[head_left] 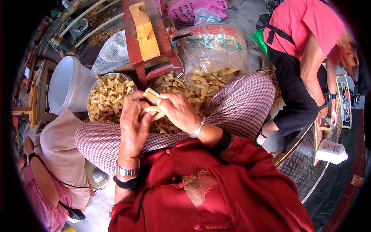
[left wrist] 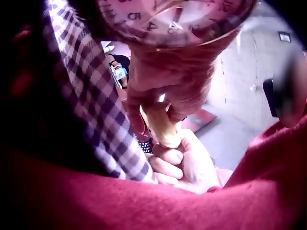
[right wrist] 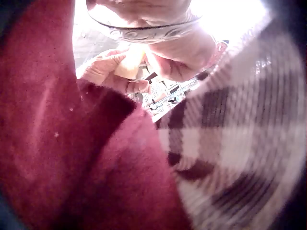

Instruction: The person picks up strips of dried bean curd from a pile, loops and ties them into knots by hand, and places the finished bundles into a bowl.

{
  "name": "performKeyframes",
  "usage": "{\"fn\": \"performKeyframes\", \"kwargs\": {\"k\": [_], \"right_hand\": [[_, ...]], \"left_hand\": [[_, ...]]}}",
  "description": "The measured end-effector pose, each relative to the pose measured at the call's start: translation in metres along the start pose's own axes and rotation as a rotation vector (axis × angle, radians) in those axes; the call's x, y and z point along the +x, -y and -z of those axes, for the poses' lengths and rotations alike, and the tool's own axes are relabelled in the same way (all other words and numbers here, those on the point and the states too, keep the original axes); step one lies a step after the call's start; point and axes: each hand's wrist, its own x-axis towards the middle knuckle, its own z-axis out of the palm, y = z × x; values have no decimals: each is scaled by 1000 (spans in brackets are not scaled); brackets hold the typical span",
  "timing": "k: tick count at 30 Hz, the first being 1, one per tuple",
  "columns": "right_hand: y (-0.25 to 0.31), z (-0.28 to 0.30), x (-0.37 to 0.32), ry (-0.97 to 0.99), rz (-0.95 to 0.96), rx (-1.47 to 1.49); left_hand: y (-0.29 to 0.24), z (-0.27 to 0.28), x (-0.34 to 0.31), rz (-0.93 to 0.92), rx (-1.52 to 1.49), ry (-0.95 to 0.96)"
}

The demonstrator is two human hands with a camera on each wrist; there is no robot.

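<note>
In the head view, a pale yellow, flat folded strip (head_left: 152, 96) is held between both hands above the lap. My left hand (head_left: 132, 118) pinches its lower part with thumb and fingers. From the other side, my right hand (head_left: 179, 113) grips the upper part, thumb pressed along it. The left wrist view shows the strip (left wrist: 164, 128) running from the left fingers down to the curled right fingers (left wrist: 168, 165). Overexposure blurs the strip (right wrist: 130, 64) in the right wrist view. Just below the hands lie many similar folded tan pieces (head_left: 164, 127).
A tub (head_left: 129, 77) heaped with folded pieces stands at the left, beside a white bucket (head_left: 63, 85). Ahead are a red bench (head_left: 133, 46) bearing a wooden block (head_left: 145, 34) and a plastic bag (head_left: 212, 46) with long strips. People sit close on both sides.
</note>
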Motion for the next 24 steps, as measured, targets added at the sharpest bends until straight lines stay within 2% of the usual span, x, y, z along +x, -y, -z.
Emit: {"fn": "performKeyframes", "kwargs": {"k": [1,2,3,6,7,10,11,12,14,17,20,21,22,24], "right_hand": [[-11,-1,1,28,90,14],[-20,0,1,55,179,27],[-7,9,2,194,-79,65],[-6,9,2,197,9,64],[-5,14,4,286,-20,29],[-2,9,-3,167,75,90],[0,8,-3,144,130,58],[2,7,-3,120,186,26],[7,6,-4,69,294,-37],[13,11,-2,90,244,30],[13,18,-4,151,122,112],[11,18,-5,173,63,157],[11,17,-7,193,3,200],[13,12,-8,182,-52,251]], "left_hand": [[-5,3,2,-38,14,28],[-7,4,-2,85,-92,72],[-10,2,-2,60,-76,52],[-5,1,-6,93,-125,82],[1,0,-9,123,-156,108],[12,-3,-14,382,-519,52],[10,-4,-12,385,-746,19],[0,1,-6,512,-909,20],[9,6,-7,490,-1239,108],[-6,10,-4,551,-1399,84],[-4,10,-4,488,-1188,146],[-10,5,-2,452,-988,88],[-8,5,0,396,-803,141],[-6,-1,1,183,-457,131]]}}
